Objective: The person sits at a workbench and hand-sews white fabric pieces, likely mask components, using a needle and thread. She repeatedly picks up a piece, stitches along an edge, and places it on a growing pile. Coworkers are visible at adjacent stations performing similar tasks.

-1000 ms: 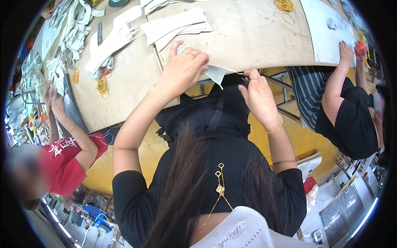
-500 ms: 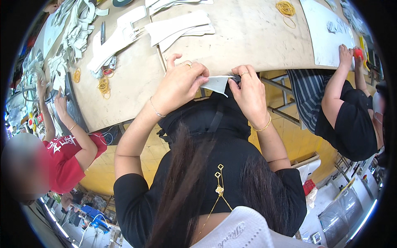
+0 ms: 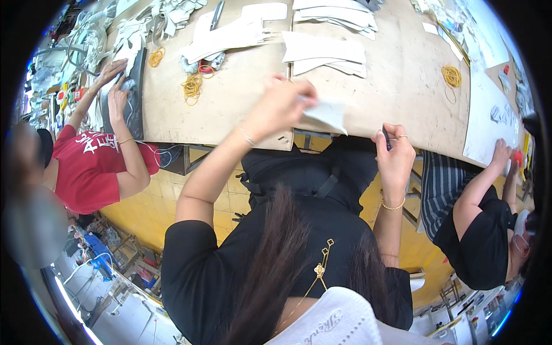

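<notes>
A small white cut piece (image 3: pixel 329 113) of thin sheet material sits pinched in the fingers of the person's left hand (image 3: pixel 280 103), sticking out to the right of that hand and held just above the near edge of the worktop (image 3: pixel 397 86); the hand is blurred, but its fingers are clearly closed on the piece. The right hand (image 3: pixel 395 154) is lower and to the right, near but apart from the piece, just off the worktop edge, clenched around a slim dark tool (image 3: pixel 386 138) whose kind I cannot make out. Behind the piece, further onto the tan worktop, lie stacks of long white cut pieces (image 3: pixel 322 49), about four loose groups fanned across the middle, with a tangled heap of more white pieces (image 3: pixel 167 11) toward the far left corner. Three bundles of yellow rubber bands show: one (image 3: pixel 192 86) left of the held piece, one (image 3: pixel 155 56) further left, and one (image 3: pixel 452 76) to the right. A large white paper sheet (image 3: pixel 489 109) covers the right end. Two other people work alongside: one in a red shirt (image 3: pixel 92 167) on the left, both hands pressing on a dark mat (image 3: pixel 133 98), and one in a black top (image 3: pixel 483 247) on the right, reaching up to the paper sheet. Nothing lies between the held piece and the right hand but the worktop edge.
</notes>
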The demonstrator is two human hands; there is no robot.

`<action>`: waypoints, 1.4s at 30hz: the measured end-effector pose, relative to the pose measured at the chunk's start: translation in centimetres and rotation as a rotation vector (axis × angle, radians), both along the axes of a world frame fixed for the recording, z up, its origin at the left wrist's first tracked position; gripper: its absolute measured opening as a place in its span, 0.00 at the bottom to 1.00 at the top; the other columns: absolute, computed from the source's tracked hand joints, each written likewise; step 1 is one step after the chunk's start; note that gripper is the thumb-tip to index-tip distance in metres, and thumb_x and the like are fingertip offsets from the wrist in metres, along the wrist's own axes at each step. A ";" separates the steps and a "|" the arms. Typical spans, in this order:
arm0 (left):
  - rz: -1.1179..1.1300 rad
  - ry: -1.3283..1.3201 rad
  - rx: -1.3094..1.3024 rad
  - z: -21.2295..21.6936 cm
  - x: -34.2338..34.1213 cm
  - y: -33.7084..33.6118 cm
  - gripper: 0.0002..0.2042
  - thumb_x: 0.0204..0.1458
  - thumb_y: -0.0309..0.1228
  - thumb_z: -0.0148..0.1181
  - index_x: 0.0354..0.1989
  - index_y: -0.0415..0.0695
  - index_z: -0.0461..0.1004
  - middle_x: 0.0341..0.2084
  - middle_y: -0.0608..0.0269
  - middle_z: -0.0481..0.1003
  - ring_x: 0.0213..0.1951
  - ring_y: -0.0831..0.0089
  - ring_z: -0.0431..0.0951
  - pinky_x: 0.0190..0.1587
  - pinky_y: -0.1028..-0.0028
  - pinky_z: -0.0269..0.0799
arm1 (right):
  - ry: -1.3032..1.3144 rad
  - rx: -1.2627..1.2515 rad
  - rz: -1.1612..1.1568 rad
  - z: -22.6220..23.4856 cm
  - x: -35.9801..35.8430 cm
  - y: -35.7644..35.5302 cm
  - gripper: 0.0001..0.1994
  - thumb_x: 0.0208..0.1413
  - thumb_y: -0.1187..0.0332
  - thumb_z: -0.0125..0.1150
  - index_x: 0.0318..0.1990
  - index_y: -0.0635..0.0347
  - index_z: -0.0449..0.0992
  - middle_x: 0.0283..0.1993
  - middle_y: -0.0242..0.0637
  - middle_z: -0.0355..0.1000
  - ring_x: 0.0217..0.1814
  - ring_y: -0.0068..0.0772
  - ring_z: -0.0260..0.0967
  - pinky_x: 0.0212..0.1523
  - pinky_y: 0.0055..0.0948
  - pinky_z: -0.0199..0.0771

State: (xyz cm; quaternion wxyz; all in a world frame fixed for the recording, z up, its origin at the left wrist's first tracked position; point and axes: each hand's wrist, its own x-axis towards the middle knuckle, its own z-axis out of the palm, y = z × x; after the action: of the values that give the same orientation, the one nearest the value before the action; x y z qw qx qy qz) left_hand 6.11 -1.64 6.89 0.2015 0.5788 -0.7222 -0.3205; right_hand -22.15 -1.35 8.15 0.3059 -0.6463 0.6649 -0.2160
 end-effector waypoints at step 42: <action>-0.337 -0.097 0.016 2.9 2.9 -8.8 0.14 0.51 0.39 0.69 0.34 0.41 0.76 0.44 0.52 0.79 0.46 0.54 0.79 0.58 0.58 0.64 | -0.436 0.108 -0.038 -4.5 -1.2 -14.3 0.12 0.57 0.62 0.70 0.41 0.62 0.80 0.31 0.30 0.76 0.27 0.15 0.66 0.26 0.19 0.65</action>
State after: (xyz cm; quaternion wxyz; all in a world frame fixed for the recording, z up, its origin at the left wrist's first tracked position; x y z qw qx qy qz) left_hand 9.06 -10.44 9.76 0.1051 0.4662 -0.8152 -0.3273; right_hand -23.38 -15.63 3.66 0.4723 -0.5546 0.6056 -0.3203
